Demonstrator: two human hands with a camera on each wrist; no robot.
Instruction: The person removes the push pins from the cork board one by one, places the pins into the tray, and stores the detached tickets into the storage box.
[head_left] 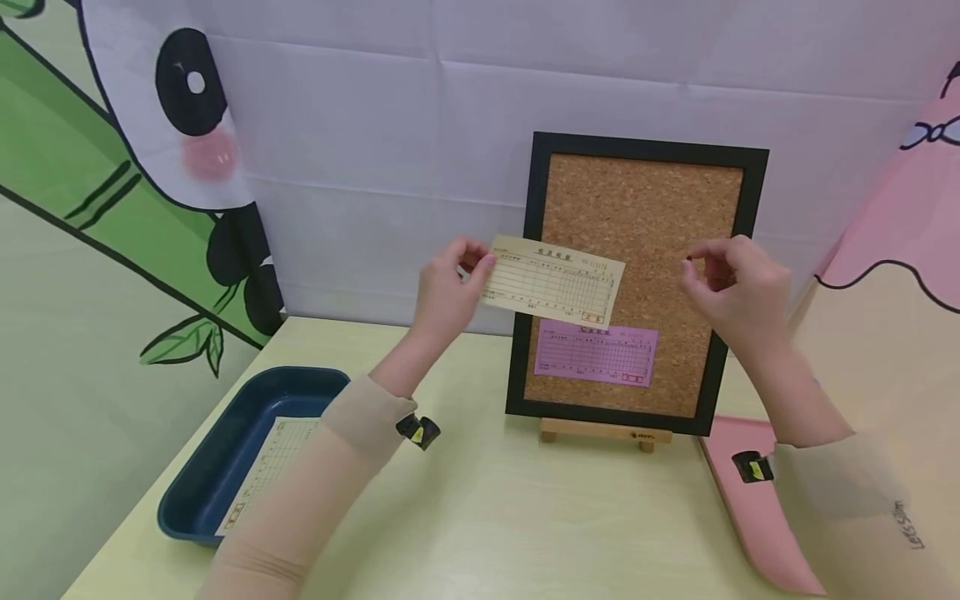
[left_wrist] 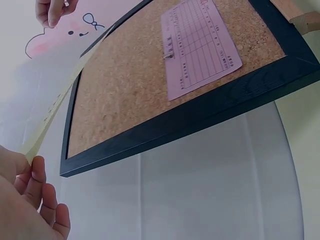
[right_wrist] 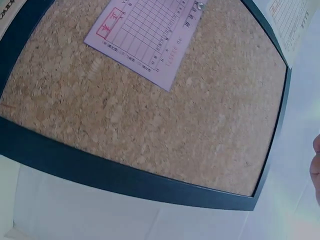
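Observation:
My left hand pinches the left end of a yellow printed slip and holds it level in front of the upper left of a black-framed cork board. In the left wrist view the yellow slip shows edge-on, rising from my fingers. A pink slip is pinned to the lower part of the board, with its pin at its top edge. My right hand hovers by the board's right side, its fingertips pinching a small dark pin.
The board leans on a small wooden easel on the pale table. A dark blue tray at the front left holds another yellow slip. A pink tray lies at the front right. A white cloth backdrop stands close behind.

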